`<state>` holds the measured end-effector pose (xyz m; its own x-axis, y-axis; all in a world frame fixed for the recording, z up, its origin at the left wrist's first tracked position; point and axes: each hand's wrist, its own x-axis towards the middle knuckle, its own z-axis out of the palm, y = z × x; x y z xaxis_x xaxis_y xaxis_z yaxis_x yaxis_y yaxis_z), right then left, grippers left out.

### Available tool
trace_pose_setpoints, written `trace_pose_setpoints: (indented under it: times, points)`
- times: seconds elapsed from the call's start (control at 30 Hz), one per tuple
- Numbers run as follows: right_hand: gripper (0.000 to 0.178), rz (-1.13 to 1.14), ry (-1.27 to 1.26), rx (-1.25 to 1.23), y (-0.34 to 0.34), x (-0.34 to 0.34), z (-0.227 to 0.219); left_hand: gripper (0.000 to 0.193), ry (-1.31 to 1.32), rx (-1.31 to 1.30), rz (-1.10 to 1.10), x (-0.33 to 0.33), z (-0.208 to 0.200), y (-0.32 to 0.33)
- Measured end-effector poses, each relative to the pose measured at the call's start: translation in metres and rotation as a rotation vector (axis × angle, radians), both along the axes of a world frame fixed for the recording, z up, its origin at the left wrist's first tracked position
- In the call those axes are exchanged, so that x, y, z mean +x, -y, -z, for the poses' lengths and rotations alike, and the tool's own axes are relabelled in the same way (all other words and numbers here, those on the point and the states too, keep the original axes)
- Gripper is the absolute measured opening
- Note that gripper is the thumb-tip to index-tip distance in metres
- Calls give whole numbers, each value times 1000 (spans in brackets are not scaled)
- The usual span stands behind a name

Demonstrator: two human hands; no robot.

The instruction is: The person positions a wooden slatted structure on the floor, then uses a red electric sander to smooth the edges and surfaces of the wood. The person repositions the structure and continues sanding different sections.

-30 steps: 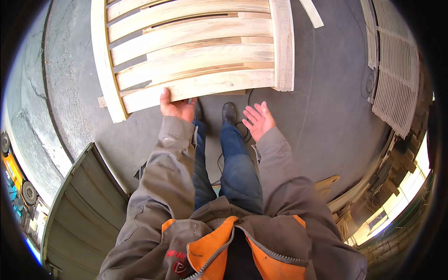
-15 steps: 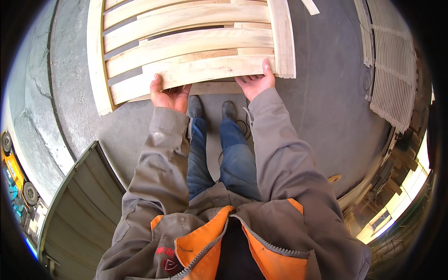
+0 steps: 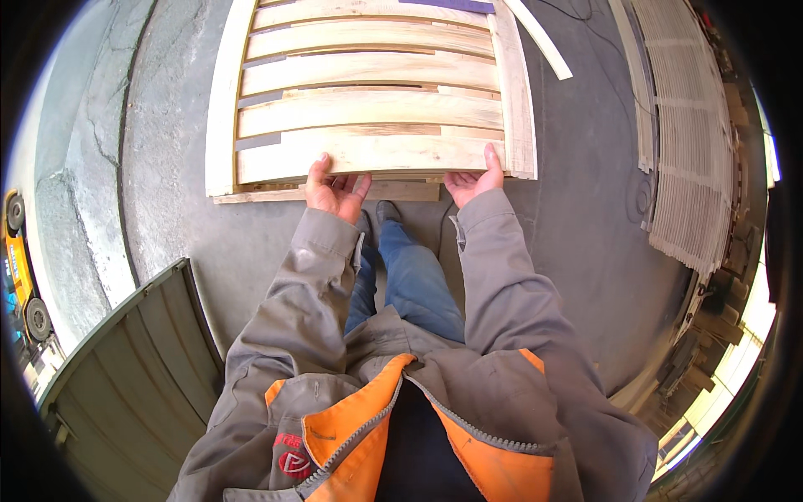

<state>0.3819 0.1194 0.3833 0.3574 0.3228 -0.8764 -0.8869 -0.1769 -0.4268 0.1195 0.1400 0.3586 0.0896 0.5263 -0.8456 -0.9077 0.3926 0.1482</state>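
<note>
A slatted pallet top of pale wood lies in front of me, its cross slats running left to right between two side boards. My left hand grips the near slat left of its middle, thumb on top and fingers under the edge. Toward the right end of that same slat, my right hand holds on in the same way. Below the near edge another wooden board sticks out toward my feet. Most of what lies under the slats is hidden.
A loose pale strip lies right of the pallet top, near a dark cable. Farther right is a large stack of thin slats. A ribbed metal panel stands at lower left; a yellow wheeled vehicle is beyond it.
The near edge of the pallet top appears lower and farther right in view, and more slats show at the far end. Both hands keep their grip on the near slat. My feet have shifted.
</note>
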Motion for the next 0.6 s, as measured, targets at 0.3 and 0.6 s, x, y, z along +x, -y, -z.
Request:
trace_pose_setpoints:
  times: [0.3,0.6]
  points:
    - [74,12,-120,56,12,-3,7,74,-145,-54,98,-6,-12,-4]
    - [73,22,-80,39,14,8,10,71,-67,-8,141,-5,-12,-4]
